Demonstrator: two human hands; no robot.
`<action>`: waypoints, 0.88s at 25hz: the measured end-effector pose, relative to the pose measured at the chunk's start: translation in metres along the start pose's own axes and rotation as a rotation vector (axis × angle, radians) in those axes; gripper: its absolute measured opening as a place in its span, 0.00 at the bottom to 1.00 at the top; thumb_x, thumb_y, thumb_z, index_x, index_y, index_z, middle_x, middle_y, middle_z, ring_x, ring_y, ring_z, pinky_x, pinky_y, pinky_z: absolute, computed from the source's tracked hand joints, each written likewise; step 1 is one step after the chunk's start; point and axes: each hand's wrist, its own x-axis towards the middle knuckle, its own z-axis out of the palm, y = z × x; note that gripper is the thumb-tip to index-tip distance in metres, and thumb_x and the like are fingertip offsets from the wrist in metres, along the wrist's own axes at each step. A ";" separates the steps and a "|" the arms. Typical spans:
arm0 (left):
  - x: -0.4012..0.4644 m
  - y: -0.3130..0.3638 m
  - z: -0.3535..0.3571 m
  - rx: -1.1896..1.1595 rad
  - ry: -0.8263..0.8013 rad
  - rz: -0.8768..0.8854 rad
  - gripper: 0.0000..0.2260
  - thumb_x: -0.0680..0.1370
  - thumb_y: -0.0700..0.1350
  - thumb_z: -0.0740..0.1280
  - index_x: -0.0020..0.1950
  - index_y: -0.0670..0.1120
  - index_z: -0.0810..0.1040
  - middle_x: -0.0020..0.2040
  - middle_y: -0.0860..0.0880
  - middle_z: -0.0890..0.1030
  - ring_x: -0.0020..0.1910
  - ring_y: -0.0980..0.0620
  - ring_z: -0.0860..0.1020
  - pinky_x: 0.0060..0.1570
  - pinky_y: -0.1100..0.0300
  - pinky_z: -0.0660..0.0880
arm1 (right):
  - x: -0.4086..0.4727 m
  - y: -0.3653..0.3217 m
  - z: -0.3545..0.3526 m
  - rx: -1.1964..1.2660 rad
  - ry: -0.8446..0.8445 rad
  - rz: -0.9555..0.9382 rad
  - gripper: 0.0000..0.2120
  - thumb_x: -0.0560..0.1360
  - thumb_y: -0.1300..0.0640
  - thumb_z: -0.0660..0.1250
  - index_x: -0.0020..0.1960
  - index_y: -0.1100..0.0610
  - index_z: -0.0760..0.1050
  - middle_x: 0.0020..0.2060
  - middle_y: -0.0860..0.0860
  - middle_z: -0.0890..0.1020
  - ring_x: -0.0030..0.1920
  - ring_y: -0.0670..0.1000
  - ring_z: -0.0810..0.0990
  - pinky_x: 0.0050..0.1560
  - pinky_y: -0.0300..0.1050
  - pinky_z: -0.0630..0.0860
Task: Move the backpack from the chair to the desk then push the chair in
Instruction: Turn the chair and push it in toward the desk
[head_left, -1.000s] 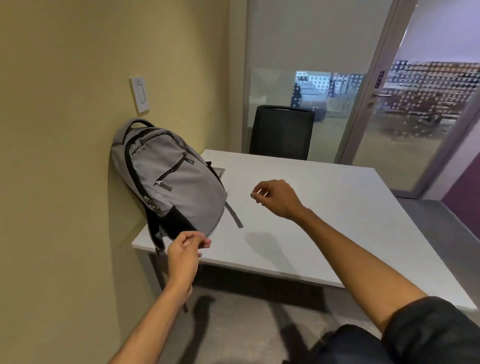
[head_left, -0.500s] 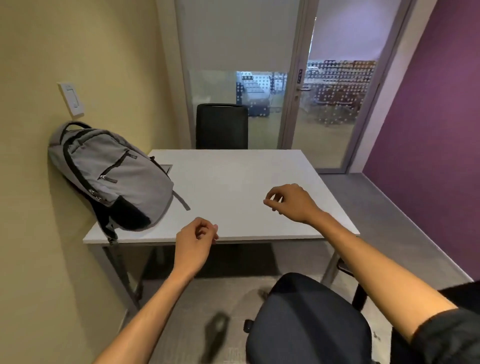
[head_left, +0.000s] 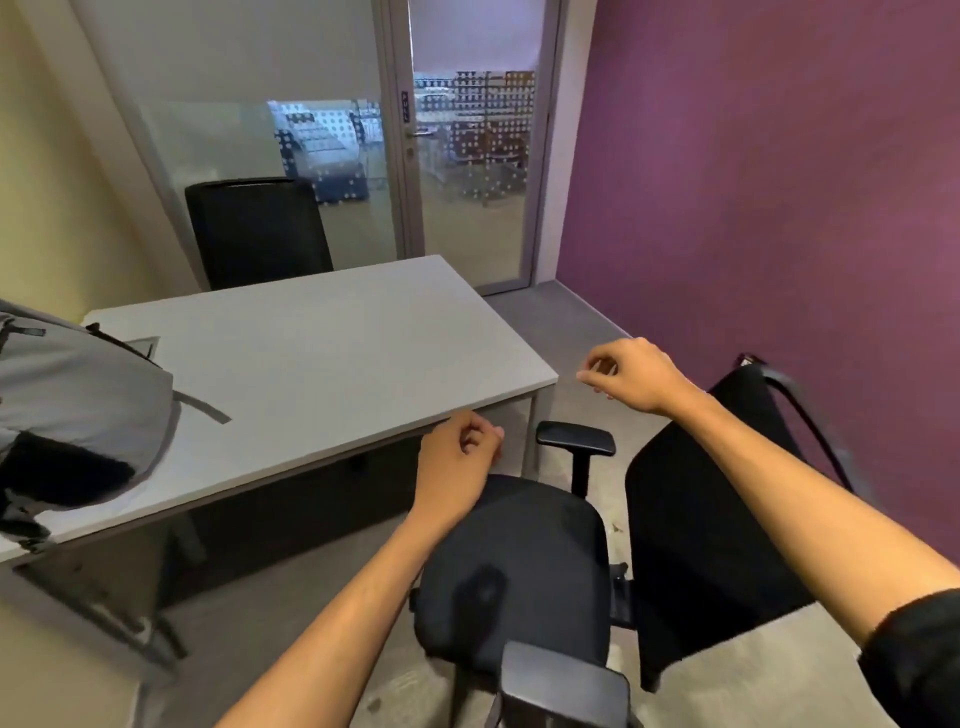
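The grey backpack (head_left: 78, 410) with a black base lies on the left end of the white desk (head_left: 332, 353), partly cut off by the frame's left edge. A black office chair (head_left: 524, 566) with armrests stands off the desk's near right corner, its seat facing me and its backrest (head_left: 711, 525) to the right. My left hand (head_left: 457, 457) hovers loosely curled above the seat's front, holding nothing. Held loosely curled and empty, my right hand (head_left: 631, 374) floats above the gap between the desk corner and the backrest.
A second black chair (head_left: 257, 231) stands behind the desk's far side. A purple wall (head_left: 769, 208) runs close along the right, a yellow wall on the left. Glass partition and door (head_left: 467, 171) are at the back. Grey carpet lies around the chair.
My view has swung right: the backpack slid to the left edge and the near chair came fully into view. Both hands moved right with it, off the desk and over the chair.
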 end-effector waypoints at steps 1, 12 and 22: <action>-0.002 0.003 0.016 -0.008 -0.021 0.000 0.06 0.78 0.45 0.67 0.42 0.46 0.79 0.37 0.50 0.83 0.37 0.56 0.81 0.43 0.65 0.77 | -0.010 0.016 -0.006 -0.020 0.006 0.028 0.12 0.77 0.45 0.68 0.50 0.53 0.82 0.41 0.49 0.86 0.41 0.49 0.83 0.48 0.53 0.81; 0.001 0.051 0.244 -0.128 -0.278 -0.056 0.04 0.76 0.41 0.67 0.41 0.45 0.78 0.36 0.45 0.84 0.35 0.53 0.82 0.43 0.57 0.81 | -0.089 0.262 -0.039 -0.144 -0.055 0.381 0.09 0.76 0.48 0.68 0.51 0.52 0.80 0.47 0.51 0.84 0.46 0.53 0.81 0.45 0.49 0.77; -0.005 0.066 0.382 -0.065 -0.434 -0.122 0.02 0.74 0.45 0.69 0.41 0.49 0.79 0.35 0.47 0.82 0.39 0.44 0.83 0.46 0.47 0.81 | -0.104 0.363 0.013 0.185 -0.033 0.507 0.16 0.82 0.49 0.60 0.57 0.63 0.71 0.43 0.62 0.84 0.43 0.62 0.83 0.47 0.60 0.80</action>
